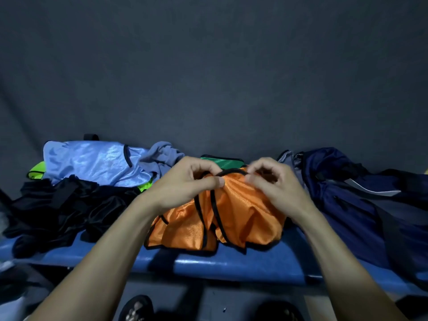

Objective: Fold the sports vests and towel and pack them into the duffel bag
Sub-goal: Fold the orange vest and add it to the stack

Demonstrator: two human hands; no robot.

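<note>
both hands, left hand (185, 181) and right hand (273, 184), pinching black trim of orange vest (234, 214), lifted off blue bench (231, 265) likely to straighten for folding; duffel bag (361, 200) right of fingers

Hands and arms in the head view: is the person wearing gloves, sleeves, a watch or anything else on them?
No. The left hand and right hand are bare, with no gloves or rings visible. Both forearms are uncovered up to the frame's lower edge, with no sleeve, watch or wristband in view. The nails look short and unpainted.
</note>
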